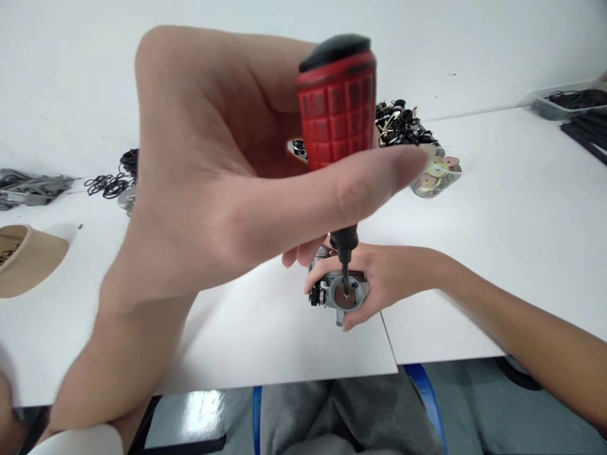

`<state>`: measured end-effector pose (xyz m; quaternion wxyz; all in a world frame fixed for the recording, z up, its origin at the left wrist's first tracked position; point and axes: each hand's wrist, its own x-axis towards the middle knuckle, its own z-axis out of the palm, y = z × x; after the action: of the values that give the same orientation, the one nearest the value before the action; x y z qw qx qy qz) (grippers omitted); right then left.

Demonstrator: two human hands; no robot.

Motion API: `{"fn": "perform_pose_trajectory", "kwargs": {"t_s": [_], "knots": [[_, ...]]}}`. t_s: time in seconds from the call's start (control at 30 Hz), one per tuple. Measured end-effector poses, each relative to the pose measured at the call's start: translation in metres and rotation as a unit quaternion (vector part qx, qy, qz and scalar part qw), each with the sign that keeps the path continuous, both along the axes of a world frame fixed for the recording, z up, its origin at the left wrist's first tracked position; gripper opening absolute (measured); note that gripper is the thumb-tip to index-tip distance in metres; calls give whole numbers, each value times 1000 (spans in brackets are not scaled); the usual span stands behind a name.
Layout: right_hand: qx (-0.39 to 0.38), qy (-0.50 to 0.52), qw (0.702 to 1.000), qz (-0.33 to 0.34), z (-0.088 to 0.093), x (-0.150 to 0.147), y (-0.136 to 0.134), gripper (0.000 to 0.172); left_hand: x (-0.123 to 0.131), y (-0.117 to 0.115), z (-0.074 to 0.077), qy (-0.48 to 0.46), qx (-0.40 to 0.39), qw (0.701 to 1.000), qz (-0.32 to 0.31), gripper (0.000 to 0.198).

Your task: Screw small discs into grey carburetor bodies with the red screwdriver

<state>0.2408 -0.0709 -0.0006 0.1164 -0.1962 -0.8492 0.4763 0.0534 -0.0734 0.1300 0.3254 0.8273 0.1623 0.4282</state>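
Observation:
My left hand (222, 183) looms large and close to the camera, fingers wrapped round a screwdriver (337, 107) with a red grid-patterned handle and black cap. Its thumb presses along the handle's lower end. The shaft points down, and its tip meets the copper-coloured plate (338, 296) inside the round bore of a small grey metal carburetor (331, 297). My right hand (393, 275) grips that carburetor from the right over the white table (265, 328), with fingers across its far side and thumb near its lower edge. The screw under the tip is too small to make out.
A beige round container (50, 259) stands at the left. Behind lie grey parts (35, 189), black cords (108, 184) and a pile of small black and metal parts (403, 126). A clear cup (427, 189) holds coloured discs; a clear tray (545, 107) holds black strands.

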Motion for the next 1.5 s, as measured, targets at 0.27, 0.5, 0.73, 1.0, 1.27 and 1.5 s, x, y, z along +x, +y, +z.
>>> {"fn": "perform_pose_trajectory", "kwargs": {"t_s": [0.27, 0.5, 0.73, 1.0, 1.27, 1.5], "knots": [[-18, -4, 1000, 4, 4, 1, 0, 59, 10, -6, 2, 48, 27, 998, 36, 58], [-10, -6, 1000, 0, 1, 1, 0, 61, 12, -12, 3, 72, 9, 996, 59, 53], [-13, 1, 1000, 1, -2, 0, 1, 61, 12, -19, 9, 54, 26, 998, 21, 37], [-25, 5, 1000, 3, 0, 0, 0, 62, 7, -12, 6, 81, 57, 995, -23, 34], [0, 1, 1000, -11, 3, -1, 1, 63, 3, -14, 23, 65, 92, 976, -185, 69], [10, -8, 1000, -18, -2, -3, 0, 64, -6, -29, 38, 68, 98, 973, -199, 77]]}}
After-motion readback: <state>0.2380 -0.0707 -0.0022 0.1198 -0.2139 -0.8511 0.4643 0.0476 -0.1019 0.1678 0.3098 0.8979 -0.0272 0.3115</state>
